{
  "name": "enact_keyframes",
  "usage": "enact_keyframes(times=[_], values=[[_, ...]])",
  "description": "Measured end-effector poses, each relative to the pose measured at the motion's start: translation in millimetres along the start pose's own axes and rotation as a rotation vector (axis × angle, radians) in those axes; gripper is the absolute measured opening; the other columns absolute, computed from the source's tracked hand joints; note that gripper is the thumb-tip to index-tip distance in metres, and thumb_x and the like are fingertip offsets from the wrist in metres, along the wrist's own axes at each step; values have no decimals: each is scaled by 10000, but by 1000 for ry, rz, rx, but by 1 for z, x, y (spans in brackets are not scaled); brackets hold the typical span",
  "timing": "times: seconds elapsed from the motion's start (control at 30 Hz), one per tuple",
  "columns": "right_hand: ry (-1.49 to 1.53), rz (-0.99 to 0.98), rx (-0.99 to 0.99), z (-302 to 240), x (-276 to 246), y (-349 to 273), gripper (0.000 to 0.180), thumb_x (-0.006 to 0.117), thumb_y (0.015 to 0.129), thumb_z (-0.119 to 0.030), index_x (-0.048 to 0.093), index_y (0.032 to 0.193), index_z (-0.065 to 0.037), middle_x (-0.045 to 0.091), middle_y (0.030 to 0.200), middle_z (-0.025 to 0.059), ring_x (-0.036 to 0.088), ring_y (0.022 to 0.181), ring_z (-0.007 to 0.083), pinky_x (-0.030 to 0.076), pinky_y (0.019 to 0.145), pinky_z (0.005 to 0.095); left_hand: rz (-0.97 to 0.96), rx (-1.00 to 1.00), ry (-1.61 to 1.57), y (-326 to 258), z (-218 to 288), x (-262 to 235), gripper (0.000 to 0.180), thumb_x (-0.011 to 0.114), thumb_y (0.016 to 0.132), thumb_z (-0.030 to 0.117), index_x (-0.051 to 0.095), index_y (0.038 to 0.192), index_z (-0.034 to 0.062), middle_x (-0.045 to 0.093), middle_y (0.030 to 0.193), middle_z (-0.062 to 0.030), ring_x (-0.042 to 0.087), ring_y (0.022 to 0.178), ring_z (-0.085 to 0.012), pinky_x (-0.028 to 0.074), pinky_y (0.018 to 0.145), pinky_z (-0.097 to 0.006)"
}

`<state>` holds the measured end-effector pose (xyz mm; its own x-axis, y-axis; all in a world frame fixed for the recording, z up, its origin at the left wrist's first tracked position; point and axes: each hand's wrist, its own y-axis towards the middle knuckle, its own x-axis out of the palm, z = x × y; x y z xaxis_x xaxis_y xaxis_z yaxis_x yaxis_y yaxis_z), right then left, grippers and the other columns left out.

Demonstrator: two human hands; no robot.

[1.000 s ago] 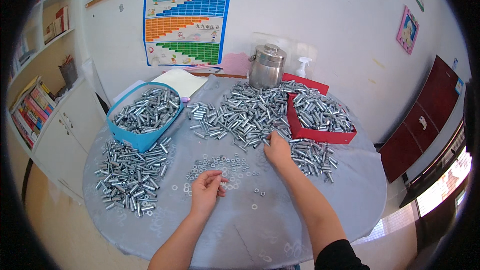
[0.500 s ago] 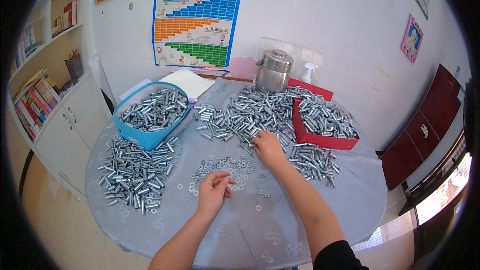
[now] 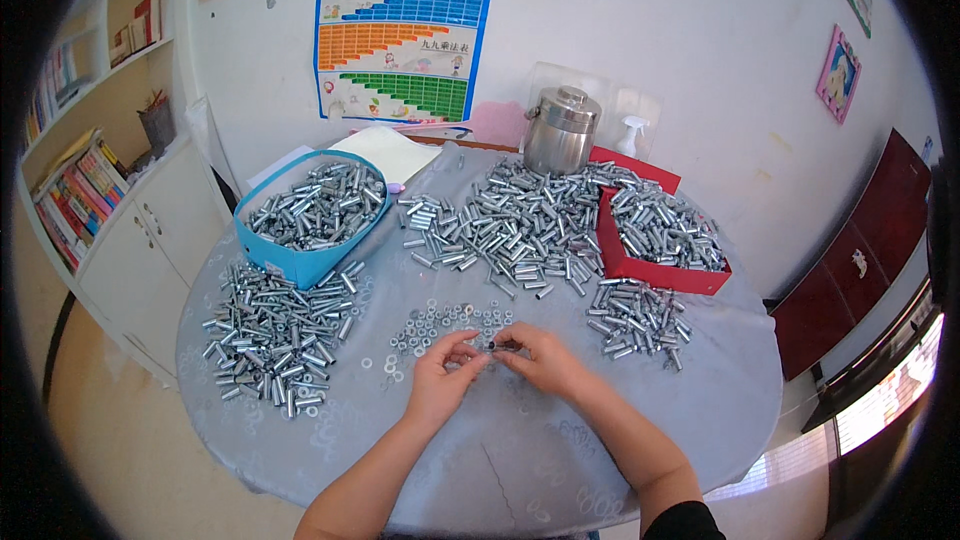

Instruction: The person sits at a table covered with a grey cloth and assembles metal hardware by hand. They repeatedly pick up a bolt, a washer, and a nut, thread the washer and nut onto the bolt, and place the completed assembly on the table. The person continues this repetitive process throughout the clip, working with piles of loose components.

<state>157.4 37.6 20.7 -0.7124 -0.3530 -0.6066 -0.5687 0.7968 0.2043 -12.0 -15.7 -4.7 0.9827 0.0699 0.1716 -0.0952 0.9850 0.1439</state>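
Where the frame's left third shows shelves of books, the round table (image 3: 300, 460) under its pale blue-grey cloth begins with a loose heap of metal sleeves (image 3: 275, 335) at centre left, and above it a blue box (image 3: 290, 260) filled with more of them. Just below the middle of the frame, the left hand (image 3: 440, 385) and the right hand (image 3: 540, 360) meet fingertip to fingertip, both pinched narrow on a small dark metal piece (image 3: 492, 345); what kind of piece it is cannot be told, as it is too small. Directly above the hands lies a scatter of flat washers (image 3: 445, 320). Such a piece is judged light, rigid and smooth, hence slippery; a fingertip pinch across its sides, as shown, suits it best. Above centre spreads the largest pile of sleeves (image 3: 510, 225), with a steel canister (image 3: 560, 130) behind it. At right stands a red tray (image 3: 650, 270), with a smaller heap (image 3: 635, 315) below it.
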Motion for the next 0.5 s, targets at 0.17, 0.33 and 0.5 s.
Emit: enact_keyframes(times=[0.17,0.33,0.5], values=[[49,57,18,2,4,-6,240,599,794,-167,574,980,-18,582,914,117,584,826,243,455,704,322,9,-99,-88,0,2,0,103,588,793,21,609,890,-6,599,768,-61,579,677,-110,508,596,-245],[-163,218,-88,5,-7,-6,208,611,772,-160,613,953,-56,585,902,102,575,811,267,457,697,325,178,-153,-278,6,-1,-10,118,575,815,47,585,900,-34,601,802,-98,588,691,-139,545,632,-288],[-244,188,-152,0,-1,-10,204,621,751,-148,625,938,-67,584,875,96,573,800,266,460,687,335,187,-177,-289,7,-1,-8,118,571,819,49,577,905,-31,600,792,-104,585,675,-139,549,634,-293]])
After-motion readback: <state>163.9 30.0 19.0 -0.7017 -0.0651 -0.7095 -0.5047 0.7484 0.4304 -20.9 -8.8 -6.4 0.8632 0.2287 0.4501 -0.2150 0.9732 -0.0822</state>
